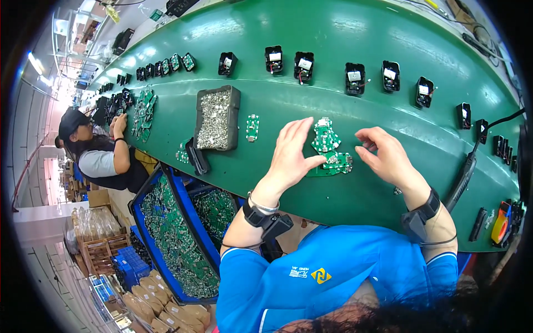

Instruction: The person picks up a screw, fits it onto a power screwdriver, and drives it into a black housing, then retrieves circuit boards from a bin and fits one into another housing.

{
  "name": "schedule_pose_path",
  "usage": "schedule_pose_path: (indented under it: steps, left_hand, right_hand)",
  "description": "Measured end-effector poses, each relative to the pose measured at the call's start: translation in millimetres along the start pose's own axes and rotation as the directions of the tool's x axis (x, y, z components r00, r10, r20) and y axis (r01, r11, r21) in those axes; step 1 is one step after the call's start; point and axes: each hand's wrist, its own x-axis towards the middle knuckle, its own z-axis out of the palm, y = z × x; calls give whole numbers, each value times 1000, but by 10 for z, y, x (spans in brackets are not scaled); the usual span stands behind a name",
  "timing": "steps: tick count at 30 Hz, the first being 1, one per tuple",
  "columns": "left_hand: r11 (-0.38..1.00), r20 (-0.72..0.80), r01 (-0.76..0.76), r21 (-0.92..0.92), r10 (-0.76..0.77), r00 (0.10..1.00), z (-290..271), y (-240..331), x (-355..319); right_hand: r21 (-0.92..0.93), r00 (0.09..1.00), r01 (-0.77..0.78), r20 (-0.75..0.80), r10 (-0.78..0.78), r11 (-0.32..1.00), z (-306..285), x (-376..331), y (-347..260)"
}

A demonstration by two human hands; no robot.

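On the green table in front of me lies a small pile of green circuit boards point(326, 136), some overlapping. My left hand point(291, 152) is at the pile's left side, fingers stretched out, its thumb reaching over the lower boards. To the right of the pile my right hand point(386, 154) hovers with fingers curved and thumb apart, nothing between them. A single circuit board point(252, 128) lies flat left of my left hand. Beyond it stands a dark bin point(235, 119) full of small metal parts point(215, 119).
Black housings point(355, 77) with white pieces inside stand in a row along the far side. A soldering iron point(463, 177) with its cable lies at right, near a yellow-red tool point(501, 222). Blue crates point(155, 233) of circuit boards stand below left. A co-worker point(100, 147) works at far left.
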Motion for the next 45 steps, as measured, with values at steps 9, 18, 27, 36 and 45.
schedule_pose_path:
  steps: [9, 18, 27, 36, 45]
  left_hand:
    - [982, 243, -186, 26, 174, 954, -17, -63, 305]
    - [964, 3, -265, -39, 265, 964, 37, -59, 325]
    - [878, -226, -428, -214, 382, 896, 182, 114, 389]
    - [945, -187, -325, -48, 311, 932, 153, 289, 555]
    - [873, 216, -366, -323, 444, 870, -74, 250, 669]
  right_hand:
    - [19, 996, -66, -64, 67, 998, -75, 119, 49]
    - [425, 985, -167, 36, 168, 890, 46, 273, 41]
    - [856, 887, -462, 437, 150, 232, 38, 297, 58]
    - [861, 904, -426, 397, 157, 279, -80, 301, 56]
    - [525, 810, -471, 576, 112, 709, -453, 436, 123]
